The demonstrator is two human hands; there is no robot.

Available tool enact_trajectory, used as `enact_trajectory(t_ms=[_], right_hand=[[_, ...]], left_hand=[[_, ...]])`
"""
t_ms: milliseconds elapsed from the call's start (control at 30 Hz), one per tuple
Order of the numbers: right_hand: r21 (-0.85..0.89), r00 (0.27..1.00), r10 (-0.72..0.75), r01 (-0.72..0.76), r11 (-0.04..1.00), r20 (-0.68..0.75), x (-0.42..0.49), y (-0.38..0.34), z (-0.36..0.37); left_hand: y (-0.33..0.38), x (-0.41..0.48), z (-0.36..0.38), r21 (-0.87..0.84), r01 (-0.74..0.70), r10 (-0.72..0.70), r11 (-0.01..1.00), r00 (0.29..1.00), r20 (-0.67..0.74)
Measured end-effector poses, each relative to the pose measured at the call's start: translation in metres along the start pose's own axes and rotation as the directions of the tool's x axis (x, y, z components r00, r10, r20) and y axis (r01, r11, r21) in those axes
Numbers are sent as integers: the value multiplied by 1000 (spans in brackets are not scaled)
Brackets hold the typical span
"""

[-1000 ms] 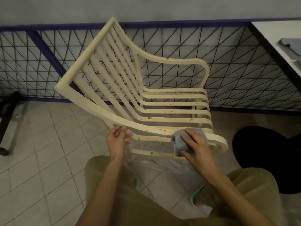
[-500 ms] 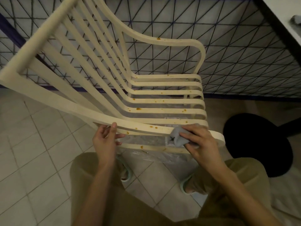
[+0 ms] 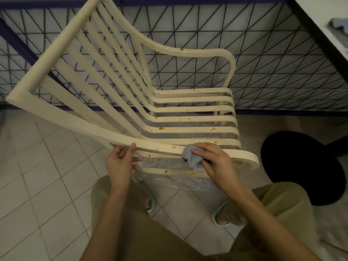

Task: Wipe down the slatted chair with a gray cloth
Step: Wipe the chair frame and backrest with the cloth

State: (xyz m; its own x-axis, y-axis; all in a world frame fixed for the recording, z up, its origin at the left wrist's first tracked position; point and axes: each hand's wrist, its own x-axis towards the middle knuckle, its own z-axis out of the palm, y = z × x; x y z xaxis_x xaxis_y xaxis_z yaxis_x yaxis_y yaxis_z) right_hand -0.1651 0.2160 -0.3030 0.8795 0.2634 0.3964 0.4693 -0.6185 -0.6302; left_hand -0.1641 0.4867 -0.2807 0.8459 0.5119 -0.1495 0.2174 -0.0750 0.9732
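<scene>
A cream slatted chair stands in front of me, speckled with orange-brown stains on its seat slats and both armrests. My right hand presses a bunched gray cloth onto the near armrest, just right of two stains. My left hand grips that same armrest further left, thumb on top and fingers curled underneath.
A dark wire-grid fence runs behind the chair. A white table with a gray cloth on it is at the top right. A black round base sits on the tiled floor to the right. Clear plastic sheet lies under the chair.
The view has moved closer and tilted down. My right hand has slid the cloth leftward along the near armrest. My left hand has closed onto the armrest.
</scene>
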Motion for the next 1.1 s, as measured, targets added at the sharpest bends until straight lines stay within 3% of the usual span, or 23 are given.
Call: enact_trajectory(t_ms=[200,600,900,1100], right_hand=[[-130,996,72,-64,989,58,10,-6,9],[-83,991,-8,19,996,132,17,-15,8],[-92,991,108,-101,991,76,15,-18,0],[-107,989,43,-28,994,142,16,-17,12]], left_hand=[[0,3,1,0,3,-3,1000,1000,-3],[2,3,-1,-24,31,-31,999,1000,4],[0,3,-1,-37,32,-32,999,999,1],[0,4,-2,-3,44,-44,999,999,7]])
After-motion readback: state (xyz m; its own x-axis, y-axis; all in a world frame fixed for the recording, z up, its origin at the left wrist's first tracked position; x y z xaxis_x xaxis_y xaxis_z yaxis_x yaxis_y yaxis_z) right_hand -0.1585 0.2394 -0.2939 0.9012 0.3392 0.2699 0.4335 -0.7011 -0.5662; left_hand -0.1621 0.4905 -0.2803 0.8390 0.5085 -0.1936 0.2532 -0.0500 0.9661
